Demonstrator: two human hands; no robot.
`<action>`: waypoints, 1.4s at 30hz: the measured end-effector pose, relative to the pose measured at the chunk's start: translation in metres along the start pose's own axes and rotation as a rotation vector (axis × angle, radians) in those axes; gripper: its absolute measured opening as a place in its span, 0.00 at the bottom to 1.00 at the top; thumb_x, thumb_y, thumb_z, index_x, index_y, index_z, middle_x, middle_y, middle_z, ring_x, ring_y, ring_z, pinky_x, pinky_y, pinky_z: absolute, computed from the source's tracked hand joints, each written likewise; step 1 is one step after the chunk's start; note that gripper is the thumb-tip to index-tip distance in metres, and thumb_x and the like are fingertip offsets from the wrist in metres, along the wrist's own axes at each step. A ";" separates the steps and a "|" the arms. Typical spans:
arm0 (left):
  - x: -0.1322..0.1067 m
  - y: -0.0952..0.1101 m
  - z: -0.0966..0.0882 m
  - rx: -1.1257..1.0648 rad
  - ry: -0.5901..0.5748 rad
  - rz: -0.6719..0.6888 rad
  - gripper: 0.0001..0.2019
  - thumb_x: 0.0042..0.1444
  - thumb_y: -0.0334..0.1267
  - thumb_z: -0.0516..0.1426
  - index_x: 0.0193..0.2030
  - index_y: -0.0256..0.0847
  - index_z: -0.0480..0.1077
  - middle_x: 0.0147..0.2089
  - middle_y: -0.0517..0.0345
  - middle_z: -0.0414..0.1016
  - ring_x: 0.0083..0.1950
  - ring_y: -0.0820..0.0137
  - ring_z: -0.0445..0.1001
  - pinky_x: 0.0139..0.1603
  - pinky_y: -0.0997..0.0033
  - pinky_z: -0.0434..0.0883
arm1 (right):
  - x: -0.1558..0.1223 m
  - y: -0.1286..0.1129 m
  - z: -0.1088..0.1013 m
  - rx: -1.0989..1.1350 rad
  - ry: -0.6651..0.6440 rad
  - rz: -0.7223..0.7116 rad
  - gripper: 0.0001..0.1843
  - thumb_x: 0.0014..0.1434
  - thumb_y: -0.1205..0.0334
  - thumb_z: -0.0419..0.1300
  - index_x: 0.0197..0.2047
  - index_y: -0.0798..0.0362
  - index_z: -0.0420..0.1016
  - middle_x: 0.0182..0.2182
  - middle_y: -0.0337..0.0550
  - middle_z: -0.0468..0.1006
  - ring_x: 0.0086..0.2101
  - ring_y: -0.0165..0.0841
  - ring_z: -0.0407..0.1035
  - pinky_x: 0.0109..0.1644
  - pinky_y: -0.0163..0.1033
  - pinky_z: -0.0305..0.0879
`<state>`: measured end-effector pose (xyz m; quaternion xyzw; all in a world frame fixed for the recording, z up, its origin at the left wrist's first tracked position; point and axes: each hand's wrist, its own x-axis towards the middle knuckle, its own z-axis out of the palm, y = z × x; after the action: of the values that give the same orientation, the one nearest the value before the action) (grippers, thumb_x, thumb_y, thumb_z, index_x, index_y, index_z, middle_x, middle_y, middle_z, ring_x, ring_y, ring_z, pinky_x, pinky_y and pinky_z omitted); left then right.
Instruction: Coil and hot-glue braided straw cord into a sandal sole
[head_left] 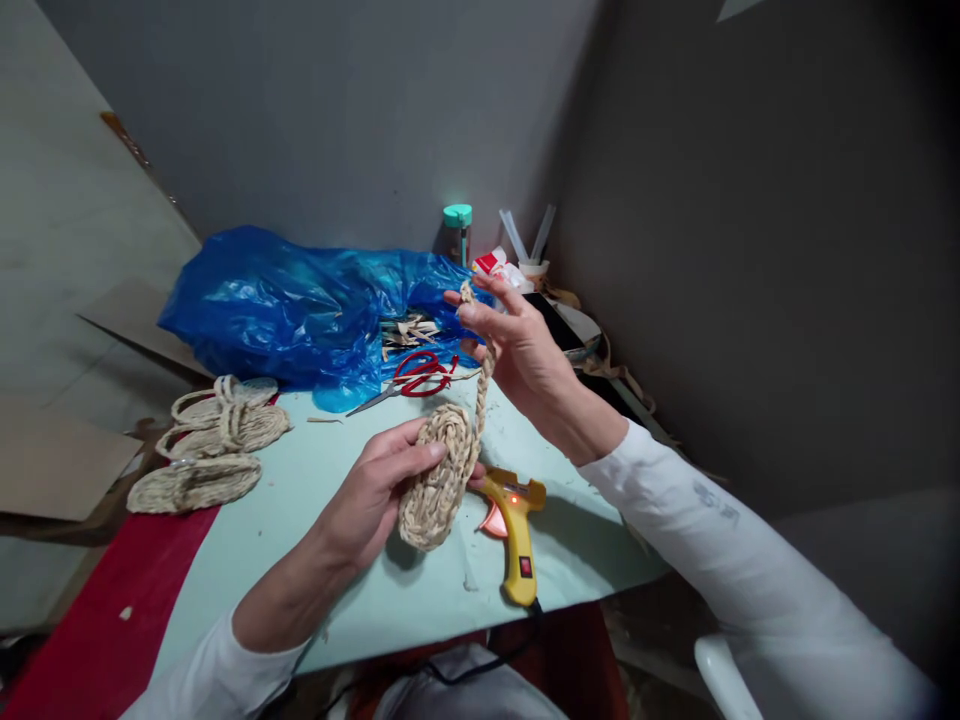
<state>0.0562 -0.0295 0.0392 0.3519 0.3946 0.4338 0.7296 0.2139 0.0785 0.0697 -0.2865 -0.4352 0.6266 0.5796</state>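
My left hand (379,480) grips a woven straw sole (439,490), an oval made of coiled braid, with the thumb lying on its face. From the sole's upper right side a loose length of straw braid (484,395) runs upward. Its end is pinched between the fingers of my right hand (521,345), held higher and to the right. Just right of the sole and below my right hand, a yellow glue gun (517,535) with a glowing red light lies on the pale green tabletop (352,600).
Several straw sandals (217,440) sit at the left, on a red cloth (157,570). Behind are a blue plastic bag (277,310) with straw strips and red-handled scissors (424,375). A green-capped jar (457,225) and a cup of glue sticks (534,265) stand by the wall.
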 end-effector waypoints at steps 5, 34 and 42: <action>0.000 -0.002 0.001 0.046 -0.015 -0.015 0.11 0.54 0.39 0.65 0.41 0.35 0.79 0.33 0.47 0.83 0.33 0.63 0.80 0.34 0.70 0.73 | 0.027 -0.009 -0.023 -0.033 0.132 -0.039 0.20 0.47 0.63 0.70 0.41 0.50 0.68 0.39 0.41 0.80 0.38 0.31 0.75 0.38 0.34 0.73; 0.013 0.000 -0.010 -0.271 0.180 0.152 0.11 0.52 0.34 0.66 0.43 0.36 0.80 0.40 0.53 0.83 0.41 0.66 0.81 0.43 0.72 0.76 | 0.127 -0.038 0.030 -1.132 -0.414 -0.486 0.25 0.55 0.75 0.66 0.56 0.53 0.79 0.47 0.45 0.82 0.49 0.41 0.75 0.62 0.52 0.63; 0.013 0.000 -0.006 -0.219 0.179 0.185 0.12 0.51 0.35 0.67 0.43 0.36 0.81 0.38 0.51 0.83 0.42 0.64 0.79 0.45 0.70 0.75 | -0.009 -0.007 -0.051 -0.833 -0.454 -0.160 0.15 0.68 0.53 0.60 0.49 0.53 0.82 0.42 0.46 0.85 0.39 0.38 0.78 0.44 0.42 0.72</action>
<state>0.0552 -0.0165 0.0328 0.2650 0.3742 0.5693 0.6824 0.2627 0.0801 0.0515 -0.3160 -0.7854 0.3992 0.3520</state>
